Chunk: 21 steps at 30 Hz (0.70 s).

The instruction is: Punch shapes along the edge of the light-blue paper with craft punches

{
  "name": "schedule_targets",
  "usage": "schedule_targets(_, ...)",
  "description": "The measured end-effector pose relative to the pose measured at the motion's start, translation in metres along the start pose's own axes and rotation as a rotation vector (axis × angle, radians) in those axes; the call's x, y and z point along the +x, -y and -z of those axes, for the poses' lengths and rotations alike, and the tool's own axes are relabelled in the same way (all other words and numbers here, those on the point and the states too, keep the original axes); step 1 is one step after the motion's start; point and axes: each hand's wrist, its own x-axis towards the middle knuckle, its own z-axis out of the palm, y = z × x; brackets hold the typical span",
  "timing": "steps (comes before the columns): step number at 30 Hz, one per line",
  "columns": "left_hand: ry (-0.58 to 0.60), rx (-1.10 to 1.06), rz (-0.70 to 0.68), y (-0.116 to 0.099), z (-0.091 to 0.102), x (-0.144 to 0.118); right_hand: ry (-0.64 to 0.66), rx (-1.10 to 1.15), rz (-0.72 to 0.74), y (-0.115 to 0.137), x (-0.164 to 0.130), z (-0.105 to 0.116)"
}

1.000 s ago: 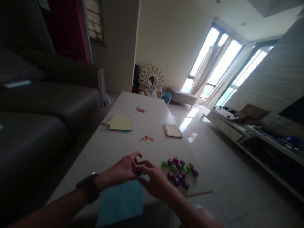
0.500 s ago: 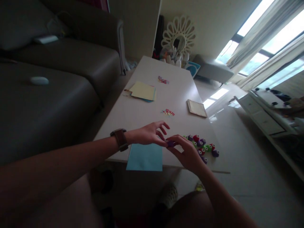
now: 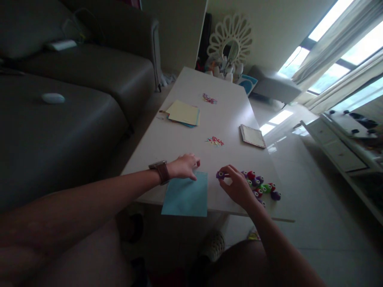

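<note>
My right hand [image 3: 235, 185] pinches a small purple ball with a googly eye [image 3: 220, 175] between thumb and fingertips, just above the table and right of a light blue sheet of paper [image 3: 186, 197]. My left hand [image 3: 184, 166], with a brown-strapped watch [image 3: 162, 171] on its wrist, hovers at the sheet's far edge. Its thumb stands apart from its curled fingers, and nothing shows between them. By my right hand lies a cluster of purple, red and green googly-eyed balls [image 3: 265, 188], some hidden behind the hand.
On the white table [image 3: 221, 115] are a stack of coloured paper [image 3: 183, 113], a small pile of red and pale bits [image 3: 215, 141], another colourful pile [image 3: 209, 99] and a stack of bordered cards [image 3: 253, 136]. A grey sofa [image 3: 98, 67] stands left. The blue sheet overhangs the near edge.
My hands have drawn apart. The left let go of the purple ball and moved left to the blue paper; the right keeps the ball, and its eye now faces me.
</note>
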Motion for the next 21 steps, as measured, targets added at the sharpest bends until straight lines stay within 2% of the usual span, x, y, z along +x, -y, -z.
schedule_targets(6, 0.112, -0.013, 0.058, -0.013, 0.005, 0.003, 0.026, 0.003, -0.023, -0.004, 0.002, -0.003)
schedule_targets(11, 0.18, -0.034, 0.086, -0.011, 0.006, 0.01, 0.05, 0.006, -0.031, -0.008, 0.006, -0.008)
schedule_targets(17, 0.144, -0.171, -0.074, 0.005, 0.006, 0.012, 0.082, 0.017, 0.021, -0.003, 0.007, -0.01)
schedule_targets(21, 0.104, -0.32, -0.106, 0.011, 0.009, 0.011, 0.075, 0.038, 0.04, 0.001, 0.008, -0.007)
